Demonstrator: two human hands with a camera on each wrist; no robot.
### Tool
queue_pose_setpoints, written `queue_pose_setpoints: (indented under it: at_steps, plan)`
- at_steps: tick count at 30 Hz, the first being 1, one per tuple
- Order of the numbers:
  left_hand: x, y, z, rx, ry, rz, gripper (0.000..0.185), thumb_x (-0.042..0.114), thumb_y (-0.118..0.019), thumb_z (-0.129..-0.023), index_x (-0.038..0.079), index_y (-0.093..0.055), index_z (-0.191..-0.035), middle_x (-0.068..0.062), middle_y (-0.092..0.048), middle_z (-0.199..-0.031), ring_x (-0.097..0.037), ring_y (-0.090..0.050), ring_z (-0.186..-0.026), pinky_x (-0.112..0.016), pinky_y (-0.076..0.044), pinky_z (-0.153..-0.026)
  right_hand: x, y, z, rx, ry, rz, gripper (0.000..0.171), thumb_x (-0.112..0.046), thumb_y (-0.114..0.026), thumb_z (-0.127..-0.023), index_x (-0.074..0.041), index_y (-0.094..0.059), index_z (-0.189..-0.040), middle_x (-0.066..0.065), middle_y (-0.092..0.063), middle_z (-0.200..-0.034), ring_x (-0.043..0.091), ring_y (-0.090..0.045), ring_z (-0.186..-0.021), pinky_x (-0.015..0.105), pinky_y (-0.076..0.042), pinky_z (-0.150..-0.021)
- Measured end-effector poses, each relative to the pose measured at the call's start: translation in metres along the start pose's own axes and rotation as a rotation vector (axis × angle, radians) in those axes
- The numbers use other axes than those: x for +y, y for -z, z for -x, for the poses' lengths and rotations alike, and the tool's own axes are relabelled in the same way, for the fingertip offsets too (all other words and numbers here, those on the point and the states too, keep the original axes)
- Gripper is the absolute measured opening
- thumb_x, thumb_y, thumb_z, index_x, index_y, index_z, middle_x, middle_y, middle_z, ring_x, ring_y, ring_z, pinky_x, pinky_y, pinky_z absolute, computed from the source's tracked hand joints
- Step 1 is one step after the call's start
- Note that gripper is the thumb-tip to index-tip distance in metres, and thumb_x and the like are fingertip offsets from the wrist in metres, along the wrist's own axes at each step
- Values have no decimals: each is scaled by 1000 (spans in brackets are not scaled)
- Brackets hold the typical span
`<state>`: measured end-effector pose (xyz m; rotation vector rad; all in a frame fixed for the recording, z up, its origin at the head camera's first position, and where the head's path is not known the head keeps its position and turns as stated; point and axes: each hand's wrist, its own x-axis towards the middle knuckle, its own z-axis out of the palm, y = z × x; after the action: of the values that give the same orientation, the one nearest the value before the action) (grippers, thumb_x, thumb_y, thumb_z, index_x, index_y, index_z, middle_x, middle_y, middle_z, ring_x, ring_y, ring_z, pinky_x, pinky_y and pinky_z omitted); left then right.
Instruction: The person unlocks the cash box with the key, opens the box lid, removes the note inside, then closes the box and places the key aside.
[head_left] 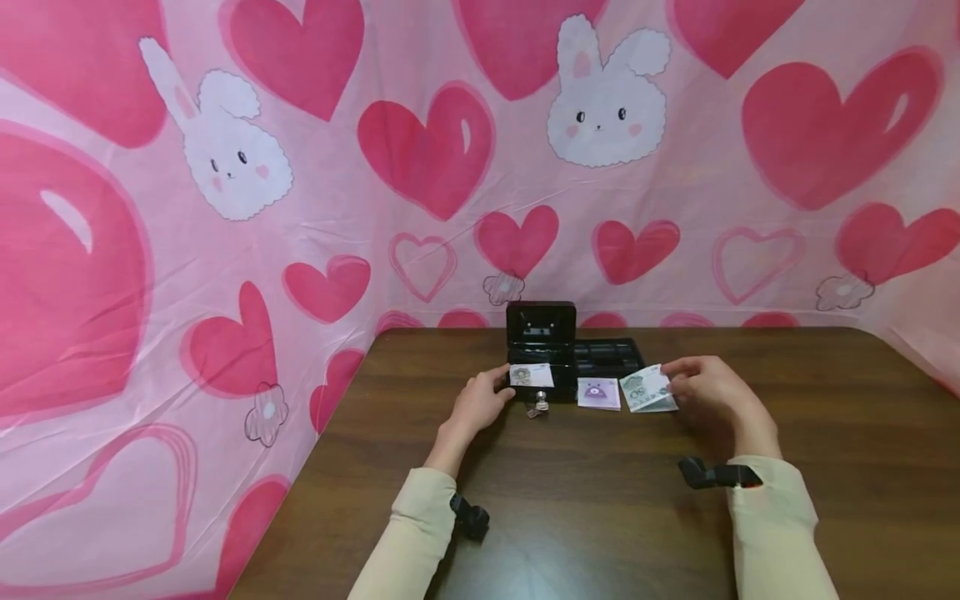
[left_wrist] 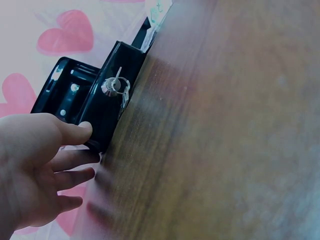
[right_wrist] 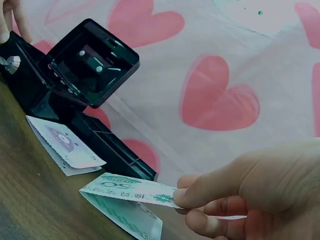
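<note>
A small black cash box (head_left: 542, 325) stands with its lid raised, and a banknote (head_left: 531, 376) with a portrait lies in it. My left hand (head_left: 478, 402) holds the box's front left corner, thumb at the front and fingers along the side. A key on a ring (left_wrist: 120, 86) sits in the front lock. My right hand (head_left: 712, 393) pinches the edge of a folded green banknote (right_wrist: 135, 192) marked 50, which hangs partly unfolded near the table. Between box and green note lies a folded purple note (head_left: 598, 393) with a cartoon figure.
Behind the notes, to the right of the box, a black divided tray (head_left: 609, 353) lies on the brown wooden table (head_left: 592, 500). A pink cloth (head_left: 337, 233) with hearts and rabbits hangs around the table's back and sides. Each wrist carries a black camera mount (head_left: 712, 475).
</note>
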<state>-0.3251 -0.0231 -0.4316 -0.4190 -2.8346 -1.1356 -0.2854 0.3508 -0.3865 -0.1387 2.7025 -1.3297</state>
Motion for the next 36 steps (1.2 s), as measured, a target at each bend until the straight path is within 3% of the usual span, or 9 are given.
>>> queue_pose_setpoints:
  at_steps: [6, 13, 27, 36]
  plan:
    - [1, -1, 0, 3, -5, -2, 50, 20, -63, -98, 13, -52, -146, -14, -63, -136, -29, -58, -128, -52, -45, -105, 3, -2, -1, 6, 2, 53, 41, -4, -57, -92, 13, -55, -129, 24, -65, -106, 24, -59, -79, 31, -50, -69]
    - [1, 0, 1, 8, 5, -9, 50, 22, -64, -97, 15, -52, -145, -12, -63, -136, -30, -58, -128, -53, -45, -104, 0, 1, 2, -5, -34, 92, 41, -13, -59, -94, 8, -57, -129, 24, -64, -114, 27, -59, -91, 32, -49, -76]
    - [2, 0, 2, 14, 7, -15, 50, 22, -65, -97, 14, -53, -145, -13, -64, -134, -30, -60, -126, -53, -47, -102, -23, -13, -6, 36, 22, 167, 41, -24, -59, -97, 2, -60, -129, 29, -59, -129, 36, -56, -107, 50, -51, -89]
    - [2, 0, 1, 13, 3, -14, 50, 22, -65, -96, 14, -53, -145, -13, -64, -135, -30, -60, -125, -54, -47, -102, -33, -25, -17, 68, 79, 210, 37, -20, -61, -96, 3, -64, -124, 27, -65, -116, 29, -61, -92, 42, -54, -81]
